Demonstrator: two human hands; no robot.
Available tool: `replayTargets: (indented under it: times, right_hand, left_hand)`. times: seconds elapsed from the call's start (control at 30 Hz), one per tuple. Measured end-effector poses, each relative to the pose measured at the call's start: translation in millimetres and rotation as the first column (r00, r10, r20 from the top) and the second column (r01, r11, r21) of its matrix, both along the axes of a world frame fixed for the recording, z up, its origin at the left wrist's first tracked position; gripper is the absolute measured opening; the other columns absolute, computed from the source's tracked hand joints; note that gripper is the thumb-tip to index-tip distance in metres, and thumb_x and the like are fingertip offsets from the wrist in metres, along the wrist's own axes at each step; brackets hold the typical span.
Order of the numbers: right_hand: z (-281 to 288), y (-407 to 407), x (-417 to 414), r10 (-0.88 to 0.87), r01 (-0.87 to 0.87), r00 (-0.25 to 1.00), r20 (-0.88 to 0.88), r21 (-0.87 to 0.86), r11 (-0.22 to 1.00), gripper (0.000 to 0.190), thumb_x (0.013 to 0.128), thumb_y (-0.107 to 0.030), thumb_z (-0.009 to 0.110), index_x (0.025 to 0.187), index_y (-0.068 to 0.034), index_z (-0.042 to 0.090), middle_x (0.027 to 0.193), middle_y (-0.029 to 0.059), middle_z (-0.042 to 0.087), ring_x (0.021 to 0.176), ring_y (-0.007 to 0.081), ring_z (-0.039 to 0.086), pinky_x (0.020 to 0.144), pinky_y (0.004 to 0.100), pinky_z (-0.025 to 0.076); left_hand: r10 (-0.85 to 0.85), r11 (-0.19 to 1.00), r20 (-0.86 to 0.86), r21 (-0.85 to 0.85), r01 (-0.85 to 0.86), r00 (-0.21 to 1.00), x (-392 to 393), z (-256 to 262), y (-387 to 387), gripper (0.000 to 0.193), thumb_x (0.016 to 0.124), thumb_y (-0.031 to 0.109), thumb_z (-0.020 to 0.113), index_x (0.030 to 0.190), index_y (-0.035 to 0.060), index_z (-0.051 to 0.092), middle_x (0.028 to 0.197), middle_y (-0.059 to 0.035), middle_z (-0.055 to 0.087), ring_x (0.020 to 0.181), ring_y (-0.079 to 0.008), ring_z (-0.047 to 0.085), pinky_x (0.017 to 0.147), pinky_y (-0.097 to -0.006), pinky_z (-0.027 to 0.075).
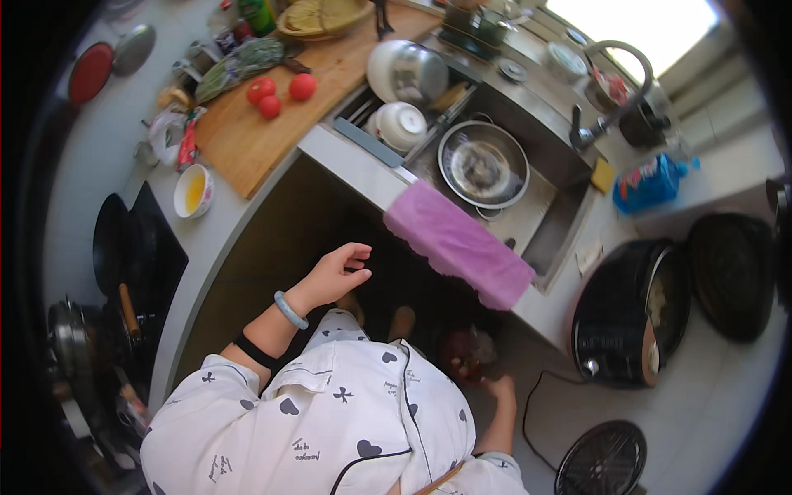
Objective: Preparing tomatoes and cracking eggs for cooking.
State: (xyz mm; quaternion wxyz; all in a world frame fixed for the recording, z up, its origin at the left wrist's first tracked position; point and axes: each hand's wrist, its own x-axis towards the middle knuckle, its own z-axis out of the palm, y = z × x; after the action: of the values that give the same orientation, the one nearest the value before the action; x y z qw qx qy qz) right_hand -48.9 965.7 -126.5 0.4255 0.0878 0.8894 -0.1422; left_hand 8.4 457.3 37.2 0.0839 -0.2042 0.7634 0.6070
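My left hand, with a bracelet on the wrist, hangs over the dark floor in front of the counter. Its fingers are loosely curled, the thumb apart, and nothing is in it. A purple cloth drapes over the sink's front edge, to the right of that hand. Low on the right, my right hand is beside a red waste bin with a plastic bag; blur hides whether its fingers hold anything. In the sink sits a steel basin that looks wet inside.
Tomatoes lie on a wooden board. A bowl of beaten egg stands near the counter edge by a wok. Bowls fill the drying rack. At right is an open rice cooker, its cord hanging down.
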Motion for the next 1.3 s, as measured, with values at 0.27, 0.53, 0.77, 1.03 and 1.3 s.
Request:
replayTargets:
  times: [0.27,0.53,0.77,1.03,1.3]
  right_hand:
    - [160,-292,-83,0.366,-0.177,0.913,0.178,-0.636,0.751,0.035,0.087,-0.028,0.072,0.105,0.001,0.068,0.084,0.0043,0.068,0.070,0.0110,0.061,0.063,0.0271,0.051]
    - [198,-568,-189,0.345,-0.760,0.641,-0.686,-0.505,0.409,0.026,0.084,-0.022,0.073,0.099,-0.001,0.070,0.085,0.0128,0.071,0.074,0.0210,0.065,0.070,0.0332,0.051]
    - [178,-683,-311,0.352,-0.892,0.113,-0.929,0.062,0.449,0.019,0.081,-0.020,0.071,0.094,-0.007,0.070,0.106,0.0107,0.065,0.109,0.0331,0.056,0.091,0.0445,0.044]
    - [163,-683,-373,0.707,-0.857,-0.202,-0.678,0.472,0.208,0.055,0.089,-0.039,0.061,0.138,-0.017,0.049,0.152,0.0052,0.037,0.143,0.0299,0.029,0.113,0.0513,0.026]
    - [187,-722,-387,0.695,-0.850,-0.419,-0.584,0.522,-0.073,0.048,0.080,-0.053,0.067,0.095,-0.008,0.069,0.113,0.0136,0.064,0.119,0.0320,0.052,0.110,0.0522,0.025]
  left_hand:
    - [0.540,0.833,-0.188,-0.017,-0.553,0.820,66,-14,-110,0.034,0.088,0.005,0.065,0.120,-0.0005,0.056,0.114,-0.0119,0.063,0.101,-0.0174,0.063,0.089,-0.0310,0.052]
    - [0.654,0.750,-0.259,0.099,-0.654,0.710,119,10,-192,0.033,0.090,0.004,0.063,0.122,0.0003,0.054,0.115,-0.0116,0.063,0.101,-0.0160,0.062,0.088,-0.0300,0.052]
    - [0.766,0.639,-0.226,0.165,-0.751,0.602,154,16,-229,0.033,0.091,-0.001,0.061,0.122,0.0006,0.053,0.116,-0.0096,0.060,0.100,-0.0136,0.059,0.088,-0.0277,0.051]
    - [0.836,0.539,-0.243,0.197,-0.819,0.491,129,27,-257,0.032,0.092,0.000,0.057,0.123,-0.0019,0.051,0.116,-0.0116,0.060,0.104,-0.0157,0.059,0.096,-0.0300,0.047]
    - [0.839,0.523,-0.275,0.164,-0.836,0.470,82,32,-272,0.032,0.092,0.001,0.060,0.123,-0.0002,0.053,0.113,-0.0084,0.062,0.097,-0.0111,0.059,0.086,-0.0251,0.049]
